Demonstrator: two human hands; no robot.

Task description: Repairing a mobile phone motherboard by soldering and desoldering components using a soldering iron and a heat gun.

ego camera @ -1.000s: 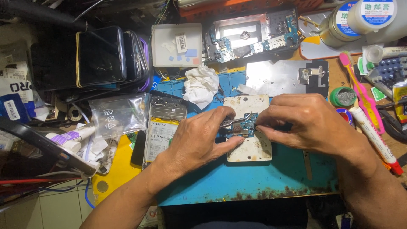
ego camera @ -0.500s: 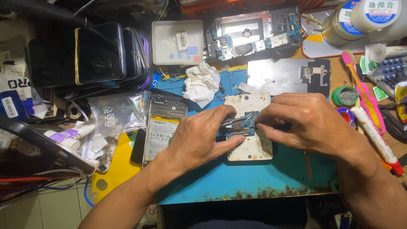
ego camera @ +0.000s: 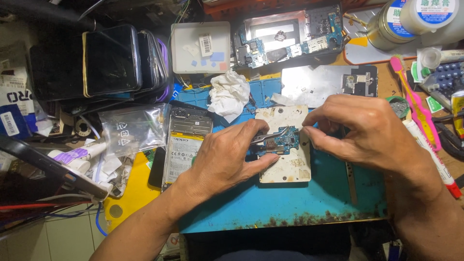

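A small blue circuit board [ego camera: 286,143] lies on a stained white block [ego camera: 290,169] in the middle of a blue work mat [ego camera: 290,205]. My left hand [ego camera: 227,159] rests on the mat at the block's left side. It grips metal tweezers [ego camera: 270,136] whose tips lie over the board. My right hand [ego camera: 362,130] hovers at the block's right side. Its thumb and forefinger are pinched close together at the board's right edge. Whether they grip the board or something tiny is not clear.
An opened phone with its battery [ego camera: 183,147] lies left of my left hand, and a crumpled tissue [ego camera: 229,94] lies behind it. A phone stack [ego camera: 111,60], white box [ego camera: 200,48] and stripped phone frame [ego camera: 290,36] line the back. A metal plate [ego camera: 324,82], pink toothbrush [ego camera: 415,108] and marker [ego camera: 430,154] sit right.
My right hand has drawn back slightly to the right, uncovering more of the board. My left hand and the tweezers stay in place.
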